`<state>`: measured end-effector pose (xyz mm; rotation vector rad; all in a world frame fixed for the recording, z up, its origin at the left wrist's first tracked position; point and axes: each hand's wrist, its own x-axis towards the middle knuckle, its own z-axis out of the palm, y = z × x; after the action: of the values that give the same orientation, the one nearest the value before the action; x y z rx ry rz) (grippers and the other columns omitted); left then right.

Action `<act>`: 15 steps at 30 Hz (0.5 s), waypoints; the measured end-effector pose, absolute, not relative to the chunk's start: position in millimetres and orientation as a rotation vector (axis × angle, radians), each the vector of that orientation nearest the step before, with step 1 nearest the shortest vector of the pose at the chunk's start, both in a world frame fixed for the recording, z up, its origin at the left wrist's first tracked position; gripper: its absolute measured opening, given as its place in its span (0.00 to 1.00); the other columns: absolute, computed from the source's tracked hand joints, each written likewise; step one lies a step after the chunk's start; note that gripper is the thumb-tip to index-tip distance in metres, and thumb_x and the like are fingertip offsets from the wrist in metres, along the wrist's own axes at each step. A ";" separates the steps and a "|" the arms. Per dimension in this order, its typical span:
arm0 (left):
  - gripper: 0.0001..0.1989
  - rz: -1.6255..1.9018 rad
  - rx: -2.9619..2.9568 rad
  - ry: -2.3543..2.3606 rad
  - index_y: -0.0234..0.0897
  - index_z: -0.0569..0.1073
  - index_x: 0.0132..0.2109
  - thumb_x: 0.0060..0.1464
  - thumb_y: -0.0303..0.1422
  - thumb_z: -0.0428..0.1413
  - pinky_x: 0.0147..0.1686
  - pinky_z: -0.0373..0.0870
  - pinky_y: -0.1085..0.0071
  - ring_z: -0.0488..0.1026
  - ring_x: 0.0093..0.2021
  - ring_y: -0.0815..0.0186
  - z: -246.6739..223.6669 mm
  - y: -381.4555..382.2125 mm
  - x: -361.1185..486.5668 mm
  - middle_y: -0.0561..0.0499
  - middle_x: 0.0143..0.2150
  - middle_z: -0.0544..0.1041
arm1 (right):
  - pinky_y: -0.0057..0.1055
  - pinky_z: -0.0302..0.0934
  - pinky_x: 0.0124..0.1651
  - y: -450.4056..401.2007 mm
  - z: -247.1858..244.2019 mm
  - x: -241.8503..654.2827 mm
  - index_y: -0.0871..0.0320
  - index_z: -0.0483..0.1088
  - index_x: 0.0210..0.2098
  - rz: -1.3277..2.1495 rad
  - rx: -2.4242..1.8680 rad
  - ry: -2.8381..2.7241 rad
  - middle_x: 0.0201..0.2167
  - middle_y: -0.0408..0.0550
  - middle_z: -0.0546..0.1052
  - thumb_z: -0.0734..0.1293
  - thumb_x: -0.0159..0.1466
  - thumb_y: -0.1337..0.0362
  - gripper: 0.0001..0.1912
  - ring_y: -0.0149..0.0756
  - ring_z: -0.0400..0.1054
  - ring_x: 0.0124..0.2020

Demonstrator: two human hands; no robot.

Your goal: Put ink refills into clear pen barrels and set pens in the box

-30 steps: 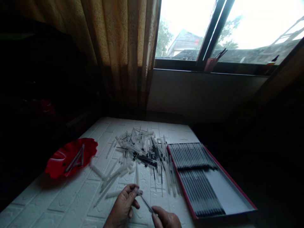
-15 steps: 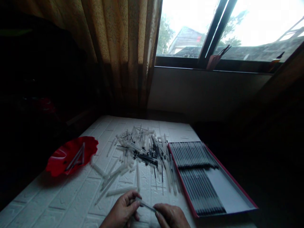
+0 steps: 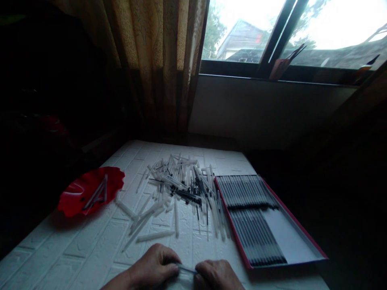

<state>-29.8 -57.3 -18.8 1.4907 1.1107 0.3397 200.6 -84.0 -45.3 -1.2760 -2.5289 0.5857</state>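
Near the table's front edge, my left hand [image 3: 155, 264] and my right hand [image 3: 216, 274] are closed on the two ends of one slim, clear-and-dark pen [image 3: 187, 268]. Beyond them lies a loose pile of clear tubes [image 3: 161, 233] and dark refills [image 3: 186, 195]. A shallow box with a pink rim [image 3: 238, 241] stands to the right and holds two rows of pens [image 3: 256, 237] laid side by side; its lower right part shows a bare white bottom.
A red scalloped dish [image 3: 71, 199] with a few pens in it sits at the left on the white brick-patterned table [image 3: 87, 249]. Behind are a curtain [image 3: 151, 60] and a window with a cup [image 3: 278, 68] on its sill.
My left hand has turned, its fingers now folded lower around the pen's end. Both hands still grip the pen. The camera view has shifted slightly.
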 end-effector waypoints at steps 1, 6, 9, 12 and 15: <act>0.12 0.345 1.469 1.114 0.38 0.81 0.31 0.44 0.26 0.52 0.24 0.60 0.77 0.71 0.25 0.67 -19.2 -57.4 -29.3 0.56 0.23 0.77 | 0.21 0.51 0.22 -83.2 -44.8 199.5 0.54 0.69 0.24 0.561 -1.256 -2.549 0.21 0.40 0.78 0.59 0.61 0.64 0.12 0.29 0.70 0.20; 0.10 0.320 1.267 1.164 0.36 0.79 0.28 0.43 0.26 0.52 0.17 0.58 0.79 0.64 0.17 0.72 -22.8 -57.5 -26.6 0.57 0.18 0.71 | 0.22 0.49 0.20 -81.2 -48.9 192.9 0.55 0.70 0.25 0.422 -1.223 -2.632 0.21 0.40 0.78 0.59 0.61 0.66 0.11 0.29 0.70 0.19; 0.07 0.311 1.189 1.147 0.34 0.77 0.26 0.43 0.27 0.53 0.16 0.58 0.79 0.63 0.16 0.73 -24.4 -55.7 -25.1 0.57 0.17 0.70 | 0.23 0.47 0.19 -81.5 -56.1 189.7 0.55 0.69 0.22 0.383 -1.237 -2.569 0.18 0.40 0.77 0.58 0.62 0.64 0.14 0.29 0.68 0.16; 0.06 0.323 1.183 1.143 0.33 0.76 0.25 0.42 0.29 0.54 0.16 0.59 0.79 0.64 0.15 0.74 -25.2 -54.1 -24.3 0.57 0.17 0.69 | 0.23 0.47 0.19 -81.6 -58.2 188.7 0.55 0.67 0.21 0.378 -1.243 -2.502 0.17 0.41 0.77 0.57 0.63 0.61 0.16 0.29 0.68 0.15; 0.06 0.327 1.191 1.152 0.34 0.76 0.26 0.43 0.30 0.55 0.16 0.60 0.78 0.64 0.15 0.73 -26.0 -53.5 -24.3 0.57 0.16 0.69 | 0.22 0.48 0.20 -82.5 -56.6 186.9 0.55 0.68 0.23 0.375 -1.284 -2.509 0.19 0.41 0.78 0.59 0.62 0.62 0.13 0.29 0.71 0.18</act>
<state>-24.3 -53.5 -26.0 1.1911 1.1517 0.3272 186.9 -82.5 -56.6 -1.2840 -2.5095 0.3746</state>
